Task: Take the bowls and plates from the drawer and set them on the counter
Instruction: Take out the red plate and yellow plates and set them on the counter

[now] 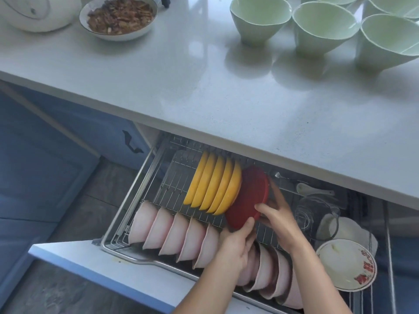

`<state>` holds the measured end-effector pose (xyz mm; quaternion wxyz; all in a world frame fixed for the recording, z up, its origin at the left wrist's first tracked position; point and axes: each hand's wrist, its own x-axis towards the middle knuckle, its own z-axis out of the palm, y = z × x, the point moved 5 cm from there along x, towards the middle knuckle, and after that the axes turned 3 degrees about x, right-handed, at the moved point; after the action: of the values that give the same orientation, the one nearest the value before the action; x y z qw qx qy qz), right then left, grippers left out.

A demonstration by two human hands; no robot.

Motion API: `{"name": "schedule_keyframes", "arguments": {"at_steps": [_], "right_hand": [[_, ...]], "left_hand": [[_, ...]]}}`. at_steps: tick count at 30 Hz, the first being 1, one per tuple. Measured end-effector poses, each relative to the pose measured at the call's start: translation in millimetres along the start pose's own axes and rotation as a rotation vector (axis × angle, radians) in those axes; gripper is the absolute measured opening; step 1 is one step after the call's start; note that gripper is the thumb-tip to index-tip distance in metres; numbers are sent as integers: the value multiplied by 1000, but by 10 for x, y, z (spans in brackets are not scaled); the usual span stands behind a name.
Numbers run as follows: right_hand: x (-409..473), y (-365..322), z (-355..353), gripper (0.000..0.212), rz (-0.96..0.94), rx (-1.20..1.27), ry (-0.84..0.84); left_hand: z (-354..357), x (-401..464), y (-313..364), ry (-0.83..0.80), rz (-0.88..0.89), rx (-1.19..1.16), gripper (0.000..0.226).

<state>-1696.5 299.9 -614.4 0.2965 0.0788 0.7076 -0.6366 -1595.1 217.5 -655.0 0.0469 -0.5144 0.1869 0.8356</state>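
A red plate [248,199] stands on edge in the wire rack [145,175] of an open drawer [95,261], held between a person's two bare hands. The left hand [235,242] cups the plate's near lower rim, thumb curled up against its face; the right hand [277,217] grips the right-hand rim, fingers reaching round behind it and thumb on the front. The plate leans against a row of yellow plates [214,186], all upright on edge just to its left. In front of the red plate, along the near side of the rack, a row of pink bowls [172,234] stands tilted on edge, running beneath both forearms. To the right of the red plate lie a white spoon [314,190], a clear glass vessel [314,214] and a white bowl with red markings [347,264]. Above the red plate, the pale counter [204,91] overhangs the back of the drawer; several pale green bowls [324,26] stand upright on its far right part. Far to the left of them sit a dish of brown food [119,15] and a white appliance [38,11].
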Motion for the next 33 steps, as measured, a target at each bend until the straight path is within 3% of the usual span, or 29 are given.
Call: {"name": "schedule_keyframes", "arguments": {"at_steps": [10,14,16,21,25,29,33], "right_hand": [[-832,-195,-189,86,-118,182,44],[-1174,-270,-112,87,-164,225,65],[-1331,-337,-49,86,-185,285,59],[-1618,-555,192,90,-233,458,39],[-1761,-875,436,84,-281,547,6],[-1787,-1329,583,82,-337,546,-27],[-1646,-1789,610,80,-384,440,-20]], "left_hand": [[-58,-469,23,-151,82,332,55],[-194,-703,108,-207,173,457,94],[-246,-867,200,-248,259,528,112],[-281,-1377,603,-300,462,569,126],[-154,-1807,1061,-335,675,642,123],[127,-2101,1522,-383,796,710,138],[520,-2207,1966,-363,910,871,137]]}}
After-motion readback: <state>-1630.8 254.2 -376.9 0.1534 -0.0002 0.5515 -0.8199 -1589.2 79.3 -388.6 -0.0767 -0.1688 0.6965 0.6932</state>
